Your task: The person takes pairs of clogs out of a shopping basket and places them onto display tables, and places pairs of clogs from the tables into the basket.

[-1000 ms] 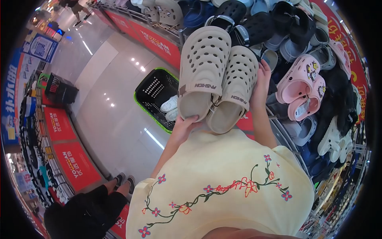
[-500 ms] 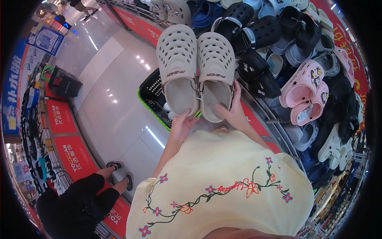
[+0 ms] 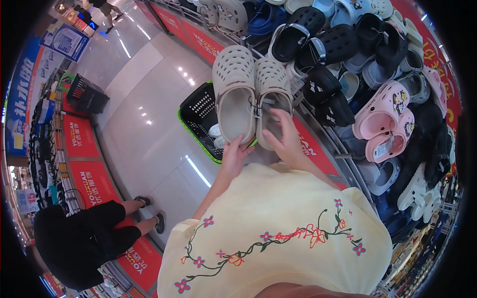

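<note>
A pair of light grey clogs with rows of holes is held up before me, toes pointing away, joined by a dark loop tie. My left hand pinches the heel of the left clog, thumb on its inside edge. Over the opening of the right clog is my right hand, its thumb and fingers apart and reaching inside the shoe. Whether those fingertips press on the insole I cannot tell. Below the clogs, a black shopping basket with a green rim sits on the floor, holding white items.
On my right, a display rack is heaped with black clogs, pink clogs and many others. A person in black bends at the left shelves. Another basket stands farther off at the left, near red panels.
The clogs have lowered and tilted, showing more of their insides. My right hand has moved from the right clog's outer side to over its opening. The person in black has shifted slightly left.
</note>
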Available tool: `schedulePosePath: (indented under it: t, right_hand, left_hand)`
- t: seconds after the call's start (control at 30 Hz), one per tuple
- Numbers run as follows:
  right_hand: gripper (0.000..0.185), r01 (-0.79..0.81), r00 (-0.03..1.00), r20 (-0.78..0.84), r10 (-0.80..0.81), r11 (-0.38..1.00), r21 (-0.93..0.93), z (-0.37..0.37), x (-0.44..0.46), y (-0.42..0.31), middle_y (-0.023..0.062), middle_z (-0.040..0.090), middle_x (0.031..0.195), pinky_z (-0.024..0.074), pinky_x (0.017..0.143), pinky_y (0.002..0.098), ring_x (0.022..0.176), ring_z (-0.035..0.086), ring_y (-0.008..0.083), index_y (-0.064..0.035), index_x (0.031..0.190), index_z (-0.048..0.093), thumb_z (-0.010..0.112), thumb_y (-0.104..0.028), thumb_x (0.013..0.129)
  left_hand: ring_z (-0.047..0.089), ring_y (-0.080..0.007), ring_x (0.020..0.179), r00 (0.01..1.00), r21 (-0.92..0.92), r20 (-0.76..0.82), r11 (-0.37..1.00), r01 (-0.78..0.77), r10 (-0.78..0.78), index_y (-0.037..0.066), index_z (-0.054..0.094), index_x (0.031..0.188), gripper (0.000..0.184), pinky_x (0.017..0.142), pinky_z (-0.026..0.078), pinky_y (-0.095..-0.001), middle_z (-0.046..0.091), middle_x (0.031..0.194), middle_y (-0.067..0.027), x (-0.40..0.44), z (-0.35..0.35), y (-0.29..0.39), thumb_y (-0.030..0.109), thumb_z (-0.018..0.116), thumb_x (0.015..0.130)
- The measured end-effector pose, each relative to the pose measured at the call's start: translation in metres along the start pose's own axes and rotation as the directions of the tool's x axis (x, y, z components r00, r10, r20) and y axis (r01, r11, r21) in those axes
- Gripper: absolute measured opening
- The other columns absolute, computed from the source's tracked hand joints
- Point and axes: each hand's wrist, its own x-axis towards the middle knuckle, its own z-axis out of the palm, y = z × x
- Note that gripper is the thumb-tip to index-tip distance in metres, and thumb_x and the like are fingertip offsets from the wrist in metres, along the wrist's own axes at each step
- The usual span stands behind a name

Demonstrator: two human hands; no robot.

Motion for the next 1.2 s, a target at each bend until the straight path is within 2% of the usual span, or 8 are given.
schedulePosePath:
  t: [0.1,0.23,0.33,0.4,0.53,0.7,1.03,1.2]
  right_hand:
    - [0.055,-0.244,0.965,0.0,0.263,0.899,0.364,0.034,0.005,0.033,0.0065,0.044,0.118,0.0348,0.091,0.0313,0.11,0.043,0.0202,-0.0014,0.123,0.031,0.059,-0.017,0.078]
    - [0.049,-0.354,0.805,0.125,0.579,0.301,0.885,0.029,0.023,0.013,0.0083,0.038,0.126,0.0318,0.096,0.0328,0.116,0.038,0.0197,-0.0061,0.127,0.031,0.05,-0.018,0.084]
    - [0.046,-0.356,0.934,0.284,-0.217,-0.484,0.799,0.035,0.022,0.069,0.0083,0.037,0.128,0.0331,0.095,0.0361,0.114,0.04,0.0224,-0.0089,0.128,0.028,0.04,-0.027,0.087]
    - [0.045,-0.261,0.963,0.211,-0.17,-0.374,0.89,0.055,0.003,0.134,0.007,0.035,0.129,0.0304,0.097,0.0344,0.116,0.036,0.021,-0.0092,0.13,0.026,0.031,-0.029,0.09]
    - [0.046,-0.106,0.98,0.126,-0.154,0.133,0.985,0.052,-0.002,0.136,0.0061,0.032,0.132,0.0247,0.1,0.0305,0.12,0.031,0.0183,-0.0099,0.132,0.022,0.027,-0.031,0.091]
    - [0.046,0.044,0.99,0.049,-0.134,0.617,0.786,0.038,-0.004,0.111,0.0064,0.033,0.131,0.0257,0.099,0.0294,0.119,0.032,0.0178,-0.0096,0.132,0.024,0.028,-0.029,0.091]
    - [0.044,0.125,0.99,-0.001,-0.141,0.871,0.475,0.044,-0.008,0.106,0.0073,0.036,0.128,0.0316,0.096,0.0294,0.116,0.037,0.018,-0.0084,0.13,0.028,0.032,-0.026,0.09]
    - [0.043,0.161,0.98,0.046,-0.192,0.914,0.373,0.065,-0.004,0.107,0.0078,0.038,0.127,0.0345,0.094,0.0293,0.114,0.039,0.0182,-0.0078,0.129,0.03,0.034,-0.024,0.09]
  left_hand:
    - [0.051,-0.0231,0.101,0.968,0.229,-0.092,0.951,-0.207,0.233,0.003,0.039,0.114,0.04,0.077,0.046,-0.0315,0.045,0.114,-0.0109,-0.004,0.007,-0.011,0.011,0.056,0.078]
    - [0.041,-0.0296,0.11,0.765,0.704,0.194,0.456,-0.544,0.614,0.007,0.039,0.116,0.06,0.085,0.038,-0.0365,0.039,0.118,-0.0147,-0.011,0.012,-0.013,0.017,0.069,0.065]
    - [0.035,-0.0348,0.113,0.606,0.78,0.565,-0.121,-0.615,0.56,0.013,0.043,0.117,0.068,0.091,0.03,-0.0445,0.037,0.12,-0.0158,-0.024,0.029,-0.002,0.025,0.074,0.057]
    - [0.034,-0.0363,0.113,0.557,0.677,0.736,-0.406,-0.614,0.385,0.019,0.048,0.115,0.063,0.092,0.026,-0.0506,0.036,0.121,-0.0142,-0.031,0.04,0.0,0.031,0.072,0.058]
    - [0.036,-0.0289,0.112,0.451,0.58,0.814,-0.507,-0.637,0.365,0.028,0.055,0.109,0.048,0.092,0.021,-0.0502,0.045,0.114,-0.0039,-0.033,0.034,-0.014,0.028,0.065,0.062]
    - [0.037,-0.0272,0.106,0.396,0.548,0.836,-0.558,-0.623,0.38,0.028,0.06,0.098,0.047,0.092,0.021,-0.0493,0.046,0.108,-0.0013,-0.038,0.032,-0.016,0.014,0.062,0.054]
    - [0.04,-0.0239,0.104,0.415,0.588,0.807,-0.505,-0.632,0.42,0.028,0.06,0.1,0.046,0.093,0.021,-0.0477,0.049,0.106,0.0002,-0.042,0.024,-0.015,0.015,0.06,0.056]
    - [0.041,-0.0296,0.105,0.591,0.737,0.673,-0.328,-0.591,0.446,0.018,0.058,0.099,0.038,0.091,0.027,-0.0456,0.046,0.108,-0.0069,-0.042,0.015,-0.008,0.008,0.057,0.062]
